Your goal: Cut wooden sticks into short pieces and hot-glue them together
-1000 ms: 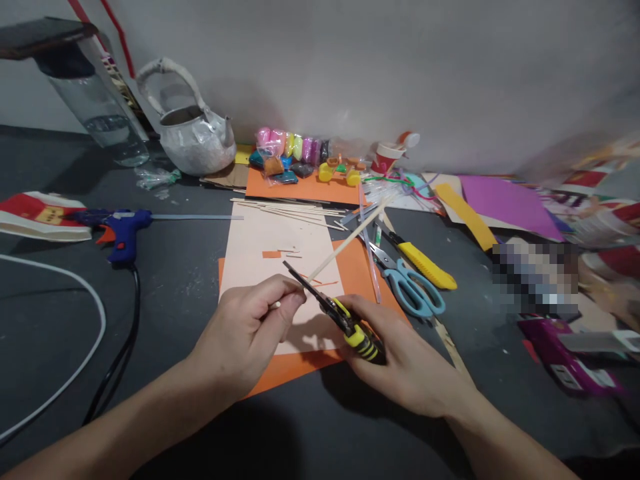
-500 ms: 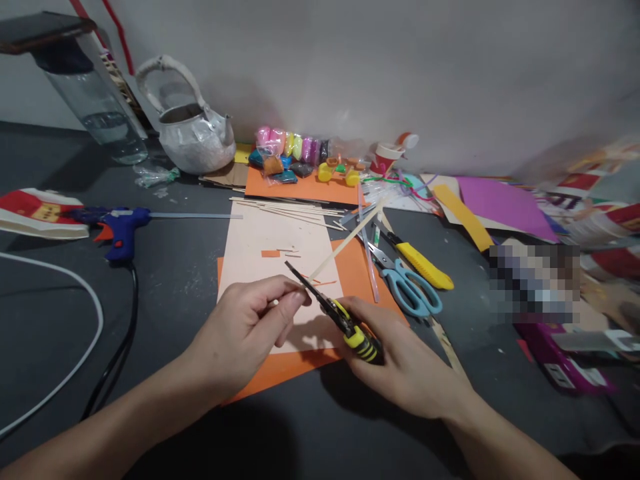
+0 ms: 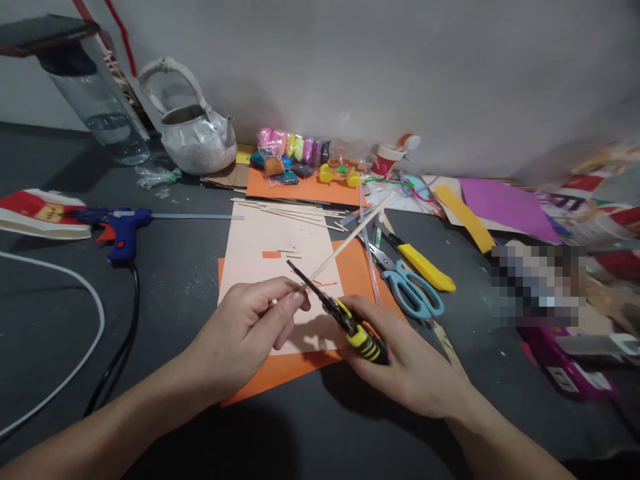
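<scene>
Between its thumb and forefinger, my left hand (image 3: 250, 320) pinches a thin pale wooden stick (image 3: 350, 239), which slants up and away to the right. My right hand (image 3: 405, 363) is wrapped round the yellow-and-black handles of a pair of pliers (image 3: 365, 341). The dark jaws cross the stick just beyond my left fingertips; whether they grip it I cannot tell. Below the hands lie a pale paper sheet (image 3: 270, 230) and orange paper (image 3: 280, 373). Small stick offcuts and an orange paper scrap (image 3: 271, 255) rest on the pale sheet.
Blue-handled scissors (image 3: 413, 293) and a yellow utility knife (image 3: 425, 267) lie to the right. On the left sits a blue glue gun (image 3: 123, 233) with its cord. A metal kettle (image 3: 197, 143), a water bottle (image 3: 107, 120) and bagged colored clay (image 3: 290, 150) stand behind.
The view has shifted very slightly. Both hands, the stick and the pliers keep nearly the same pose.
</scene>
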The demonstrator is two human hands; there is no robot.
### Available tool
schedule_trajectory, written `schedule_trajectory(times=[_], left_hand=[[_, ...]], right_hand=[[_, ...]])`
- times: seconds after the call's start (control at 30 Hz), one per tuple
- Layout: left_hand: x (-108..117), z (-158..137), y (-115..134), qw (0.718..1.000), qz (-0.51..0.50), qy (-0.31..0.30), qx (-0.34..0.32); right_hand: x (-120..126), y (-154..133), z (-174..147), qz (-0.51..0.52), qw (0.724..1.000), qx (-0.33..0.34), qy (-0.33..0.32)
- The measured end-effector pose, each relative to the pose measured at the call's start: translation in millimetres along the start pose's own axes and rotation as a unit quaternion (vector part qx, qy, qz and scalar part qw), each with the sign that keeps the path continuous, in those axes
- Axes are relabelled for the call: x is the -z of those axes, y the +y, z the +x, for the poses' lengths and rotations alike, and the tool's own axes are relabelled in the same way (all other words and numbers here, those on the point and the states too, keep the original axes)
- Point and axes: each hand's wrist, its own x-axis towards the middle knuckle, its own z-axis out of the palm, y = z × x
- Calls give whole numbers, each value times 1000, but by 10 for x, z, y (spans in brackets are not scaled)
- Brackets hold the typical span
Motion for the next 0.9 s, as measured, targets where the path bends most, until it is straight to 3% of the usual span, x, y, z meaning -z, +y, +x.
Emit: schedule_trajectory(times=[0.17, 0.3, 0.4, 0.77, 0.9], left_hand=[[-20, 0, 15, 999, -30, -8, 35], [-21, 3, 11, 998, 55, 41, -4], [-12, 2, -3, 995, 91, 41, -25], [-9, 5, 2, 995, -88, -31, 32], [-36, 3, -9, 999, -45, -4, 30]], right_hand=[[-9, -4, -16, -10, 1000, -9, 1], [-10, -13, 2, -2, 1000, -12, 1], [-2, -19, 14, 6, 1000, -5, -2], [4, 2, -33, -21, 1000, 2, -9], [-1, 6, -42, -37, 999, -12, -10]])
